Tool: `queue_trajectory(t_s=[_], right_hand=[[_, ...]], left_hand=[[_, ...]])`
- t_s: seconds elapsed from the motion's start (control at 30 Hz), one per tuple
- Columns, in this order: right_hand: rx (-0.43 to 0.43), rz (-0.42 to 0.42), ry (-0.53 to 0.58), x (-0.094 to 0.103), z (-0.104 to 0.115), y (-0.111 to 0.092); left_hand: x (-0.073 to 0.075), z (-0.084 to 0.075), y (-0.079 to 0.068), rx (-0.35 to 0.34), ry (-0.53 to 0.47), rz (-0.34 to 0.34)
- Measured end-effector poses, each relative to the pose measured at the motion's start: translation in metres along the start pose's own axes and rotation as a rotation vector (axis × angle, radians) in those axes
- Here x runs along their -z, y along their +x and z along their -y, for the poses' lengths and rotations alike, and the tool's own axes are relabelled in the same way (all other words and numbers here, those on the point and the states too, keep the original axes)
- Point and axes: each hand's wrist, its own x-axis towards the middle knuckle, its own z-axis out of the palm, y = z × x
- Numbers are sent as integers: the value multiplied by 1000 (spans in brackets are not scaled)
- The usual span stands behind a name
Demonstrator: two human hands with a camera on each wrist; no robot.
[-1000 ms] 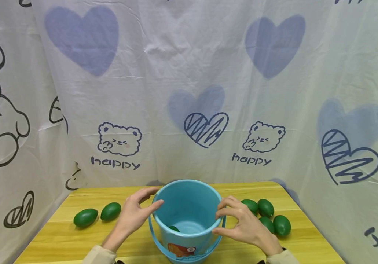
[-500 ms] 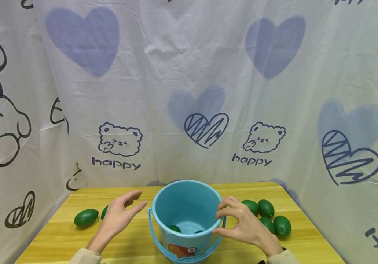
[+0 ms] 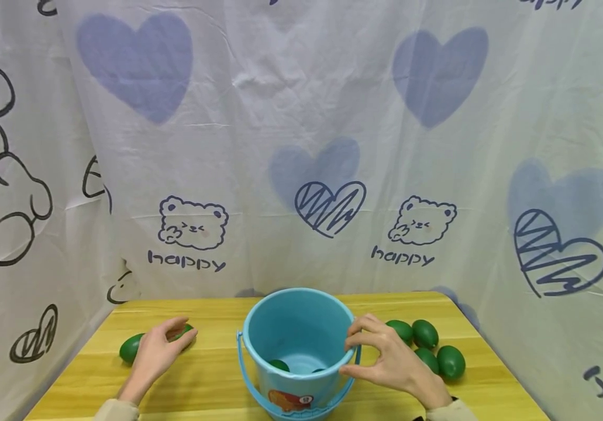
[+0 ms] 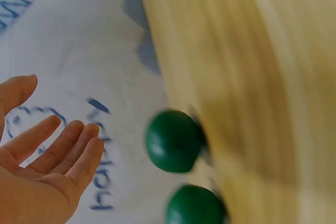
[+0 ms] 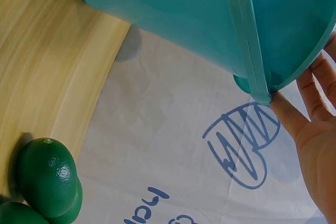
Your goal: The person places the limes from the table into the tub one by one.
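In the head view a light blue bucket (image 3: 296,318) stands upright at the table's front middle, its handle hanging down in front. Two green limes (image 3: 279,365) show partly on its bottom. My right hand (image 3: 388,356) holds the bucket's right rim, fingers bent over the edge; in the right wrist view the thumb lies by the handle joint. To the left, my left hand (image 3: 156,351) hovers near two green limes, partly covering the left lime (image 3: 130,349) and the far lime (image 3: 184,333). The left wrist view shows its fingers spread apart, with nothing in them, beside the limes (image 4: 173,141).
Several more green limes (image 3: 424,334) lie clustered on the wooden table (image 3: 217,374), right of the bucket and behind my right hand. White cloth (image 3: 259,245) with hearts and bears hangs behind the table and along both sides.
My left hand has moved from the bucket's left rim leftward and down to the two limes. A second lime now shows in the bucket. The right hand stays on the rim.
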Motion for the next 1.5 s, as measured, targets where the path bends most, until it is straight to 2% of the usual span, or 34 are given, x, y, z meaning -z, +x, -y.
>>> queue_trajectory(t_s=[0.1, 0.17, 0.33, 0.43, 0.6, 0.7, 0.83, 0.93, 1.03, 1.17, 1.5], right_hand=[[-3, 1, 5, -1, -1, -1], [-4, 0, 7, -1, -1, -1], [-12, -5, 4, -1, -1, -1], [-8, -9, 6, -1, -1, -1], [-2, -12, 3, -1, 0, 0], [0, -9, 2, 0, 0, 1], [0, -5, 1, 0, -1, 0], [0, -7, -2, 0, -1, 0], [0, -8, -2, 0, 0, 0], [0, -4, -5, 0, 0, 0], [-2, -1, -12, 1, -1, 0]], left_hand=[[3, 17, 2, 38, 11, -24], [5, 27, 2, 70, 4, -66], [8, 47, 3, 194, -44, -259], [12, 55, 5, 280, -68, -351], [19, 68, 9, 405, -84, -404], [22, 77, 11, 456, -82, -385], [26, 88, 15, 468, -76, -284], [28, 93, 19, 472, -113, -200], [27, 98, 23, 490, -193, -151], [23, 104, 27, 508, -258, -138], [16, 104, 34, 495, -231, -179]])
